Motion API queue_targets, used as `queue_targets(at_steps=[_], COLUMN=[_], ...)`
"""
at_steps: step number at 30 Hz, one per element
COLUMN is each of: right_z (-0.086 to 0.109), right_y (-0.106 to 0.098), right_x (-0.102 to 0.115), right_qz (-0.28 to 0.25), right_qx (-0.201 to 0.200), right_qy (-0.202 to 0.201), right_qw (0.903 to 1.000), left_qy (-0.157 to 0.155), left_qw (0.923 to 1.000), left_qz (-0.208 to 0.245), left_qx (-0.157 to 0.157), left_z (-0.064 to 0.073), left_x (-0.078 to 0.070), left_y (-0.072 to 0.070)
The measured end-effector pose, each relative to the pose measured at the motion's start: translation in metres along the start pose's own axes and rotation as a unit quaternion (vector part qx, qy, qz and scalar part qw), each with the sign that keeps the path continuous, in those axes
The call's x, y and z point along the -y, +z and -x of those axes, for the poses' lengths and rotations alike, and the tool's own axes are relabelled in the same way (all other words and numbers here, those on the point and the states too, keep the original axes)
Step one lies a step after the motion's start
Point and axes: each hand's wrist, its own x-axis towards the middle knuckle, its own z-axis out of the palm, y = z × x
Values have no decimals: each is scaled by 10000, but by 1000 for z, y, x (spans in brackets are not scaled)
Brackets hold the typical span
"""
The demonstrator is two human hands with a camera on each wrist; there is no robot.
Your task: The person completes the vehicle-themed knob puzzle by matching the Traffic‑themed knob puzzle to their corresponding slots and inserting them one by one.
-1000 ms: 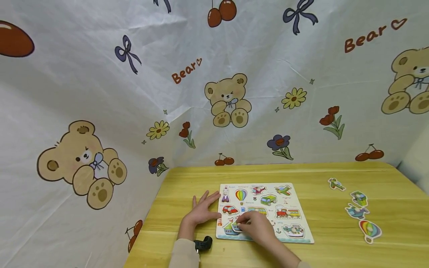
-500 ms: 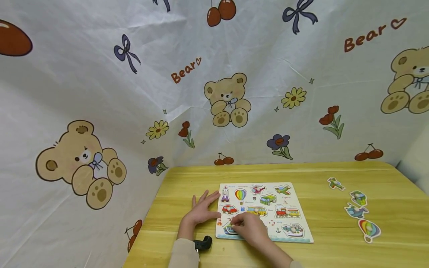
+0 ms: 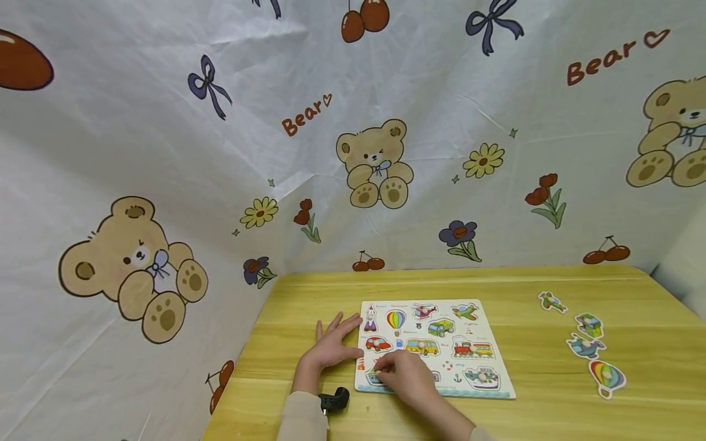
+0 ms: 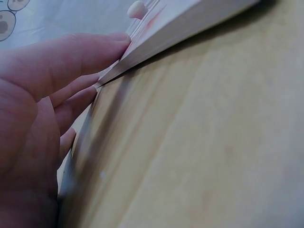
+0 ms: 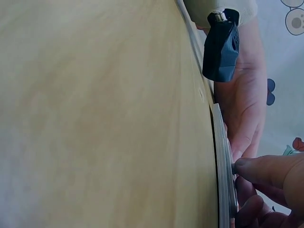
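Observation:
A white peg-puzzle board [image 3: 444,309] with pictures of vehicles lies on the wooden table. My left hand [image 3: 331,350] rests by its left edge, fingers spread and fairly straight, with thumb and fingertips at the edge. In the left wrist view, the thumb [image 4: 80,59] touches the board's side. My right hand [image 3: 410,375] is over the lower left of the board and pinches the knob of a sailboat puzzle piece [image 3: 372,376], which my fingers partly cover. The right wrist view shows that knob [image 5: 233,168] between thumb and fingers, close against the board.
To the right of the board lie several loose pieces: a small plane [image 3: 552,302], a green vehicle [image 3: 590,326], a blue aircraft [image 3: 586,346] and a hot-air balloon [image 3: 607,378]. A bear-print cloth [image 3: 419,239] hangs behind the table. My left wrist carries a black camera [image 3: 334,400].
My right hand has slid left with the sailboat piece, from beside the sailboat picture to over it. The yellow bus is now uncovered. My left hand has stayed put.

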Motion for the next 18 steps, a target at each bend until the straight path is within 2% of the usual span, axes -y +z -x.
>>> queue_targets(at_steps=[18], right_z=[-2], right_y=[3], right_x=[0], right_qz=[141], right_qx=[158], right_qy=[126], right_qw=[9997], left_qy=[-57], left_qw=[10000], left_qz=[60], left_qx=[-5], left_z=[-1], left_x=[1], left_y=[0])
